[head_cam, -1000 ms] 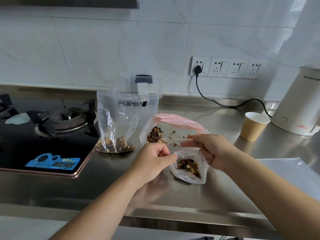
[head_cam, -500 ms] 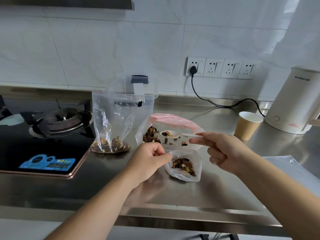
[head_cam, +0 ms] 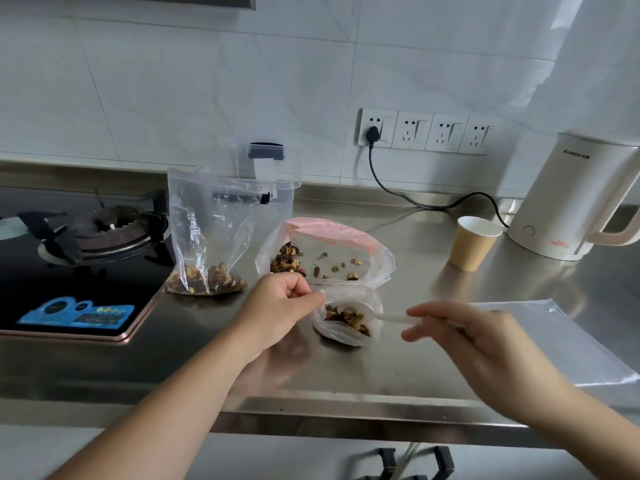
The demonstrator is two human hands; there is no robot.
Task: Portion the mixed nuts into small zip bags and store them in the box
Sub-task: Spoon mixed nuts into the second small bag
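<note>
My left hand (head_cam: 277,306) pinches the rim of a small clear zip bag (head_cam: 346,332) that holds some mixed nuts on the steel counter. My right hand (head_cam: 464,336) grips the handle of a white plastic spoon (head_cam: 388,317), whose bowl is tipped into the small bag's mouth. Just behind lies the big pink-topped bag of mixed nuts (head_cam: 377,261), open, with a heap at its left and loose nuts scattered inside. A filled zip bag (head_cam: 207,237) stands upright at the left. The clear storage box (head_cam: 277,181) stands behind it against the wall.
A gas hob (head_cam: 86,258) fills the counter's left side. A paper cup (head_cam: 472,242) and a cream electric kettle (head_cam: 575,202) stand at the right, its black cord running to the wall sockets. Flat empty plastic bags (head_cam: 561,341) lie at the right. The counter's front edge is close below my hands.
My right hand carried the spoon from the big nut bag down and right, and its bowl now sits in the small bag. My left hand kept holding the small bag's rim.
</note>
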